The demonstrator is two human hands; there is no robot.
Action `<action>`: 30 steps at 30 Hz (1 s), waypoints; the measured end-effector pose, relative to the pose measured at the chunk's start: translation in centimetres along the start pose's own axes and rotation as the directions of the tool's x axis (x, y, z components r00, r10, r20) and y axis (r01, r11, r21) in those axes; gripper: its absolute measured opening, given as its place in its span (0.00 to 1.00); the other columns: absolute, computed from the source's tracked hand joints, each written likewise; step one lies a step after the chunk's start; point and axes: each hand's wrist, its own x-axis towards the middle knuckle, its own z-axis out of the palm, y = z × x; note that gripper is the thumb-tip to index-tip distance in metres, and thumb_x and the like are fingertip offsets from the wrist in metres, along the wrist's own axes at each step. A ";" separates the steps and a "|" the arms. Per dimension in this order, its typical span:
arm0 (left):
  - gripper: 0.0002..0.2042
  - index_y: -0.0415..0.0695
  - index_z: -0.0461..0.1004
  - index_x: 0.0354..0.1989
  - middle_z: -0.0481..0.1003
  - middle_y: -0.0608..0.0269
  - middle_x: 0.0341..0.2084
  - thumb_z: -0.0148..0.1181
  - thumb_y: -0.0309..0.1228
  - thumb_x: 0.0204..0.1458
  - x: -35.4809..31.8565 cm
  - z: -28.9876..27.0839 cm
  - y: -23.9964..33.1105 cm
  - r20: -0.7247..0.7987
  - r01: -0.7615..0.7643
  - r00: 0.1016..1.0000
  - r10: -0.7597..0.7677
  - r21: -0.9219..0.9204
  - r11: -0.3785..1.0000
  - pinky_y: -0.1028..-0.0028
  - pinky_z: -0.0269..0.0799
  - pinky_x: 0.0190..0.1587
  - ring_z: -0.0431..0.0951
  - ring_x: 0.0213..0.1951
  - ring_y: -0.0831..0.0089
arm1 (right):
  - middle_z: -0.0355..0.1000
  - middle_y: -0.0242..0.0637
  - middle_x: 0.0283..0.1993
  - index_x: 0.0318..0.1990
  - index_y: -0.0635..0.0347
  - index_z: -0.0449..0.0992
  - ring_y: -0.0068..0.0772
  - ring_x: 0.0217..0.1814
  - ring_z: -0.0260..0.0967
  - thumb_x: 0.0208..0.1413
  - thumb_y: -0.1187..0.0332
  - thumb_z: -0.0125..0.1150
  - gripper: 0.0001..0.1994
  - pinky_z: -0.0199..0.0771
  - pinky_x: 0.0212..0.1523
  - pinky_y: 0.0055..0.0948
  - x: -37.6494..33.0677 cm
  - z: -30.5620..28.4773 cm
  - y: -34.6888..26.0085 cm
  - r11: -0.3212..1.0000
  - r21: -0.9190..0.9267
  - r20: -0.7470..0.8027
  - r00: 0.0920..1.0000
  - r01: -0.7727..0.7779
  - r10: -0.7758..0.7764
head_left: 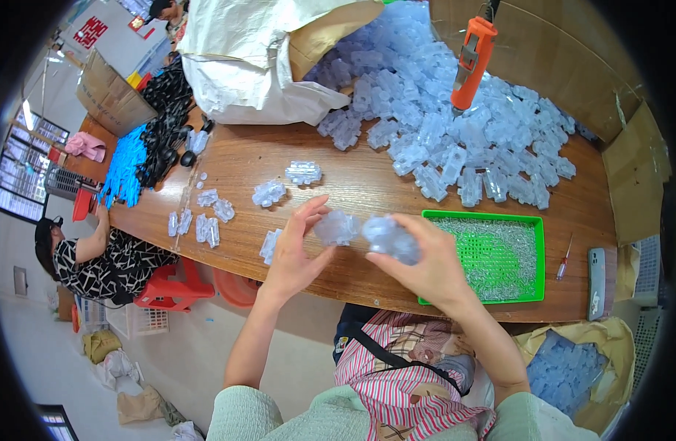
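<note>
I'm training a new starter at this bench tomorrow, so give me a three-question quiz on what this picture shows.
1. True or false: the left hand and the right hand each hold a translucent plastic part.
2. What colour is the tray beside the right hand? A red, B green, C black.
3. Fill in: the orange tool hangs above the ____ of pale blue plastic parts.

Key
1. True: the left holds a clear part, the right a pale blue one.
2. B, green; it holds small clear pieces.
3. Pile, heaped on the wooden table at the far right.
</note>
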 end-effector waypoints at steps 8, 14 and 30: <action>0.31 0.42 0.50 0.68 0.62 0.45 0.61 0.55 0.37 0.60 1.0 5.4 5.3 0.679 0.706 0.708 0.194 -0.674 -0.217 0.58 0.67 0.62 0.69 0.59 0.54 | 0.77 0.42 0.40 0.52 0.66 0.72 0.21 0.18 0.70 0.51 0.59 0.67 0.25 0.71 0.18 0.20 -9.1 -14.5 -0.2 0.488 0.657 0.182 0.749 -0.574 0.637; 0.32 0.38 0.47 0.68 0.57 0.38 0.63 0.54 0.37 0.60 1.8 11.7 8.4 0.725 0.855 0.479 0.495 -0.259 -0.449 0.54 0.63 0.64 0.65 0.61 0.48 | 0.74 0.29 0.30 0.48 0.65 0.76 0.16 0.22 0.68 0.45 0.60 0.72 0.25 0.67 0.19 0.20 -18.7 -22.9 -2.8 0.450 0.026 -0.169 0.440 -0.893 0.882; 0.46 0.46 0.40 0.72 0.64 0.59 0.49 0.62 0.13 0.45 -1.2 22.3 22.4 0.627 0.436 0.540 0.562 -0.779 0.451 0.71 0.71 0.54 0.73 0.50 0.71 | 0.69 0.41 0.55 0.64 0.59 0.63 0.32 0.50 0.67 0.61 0.57 0.57 0.26 0.71 0.49 0.31 -29.4 -24.7 -2.8 0.515 0.174 -0.399 0.418 -0.839 0.816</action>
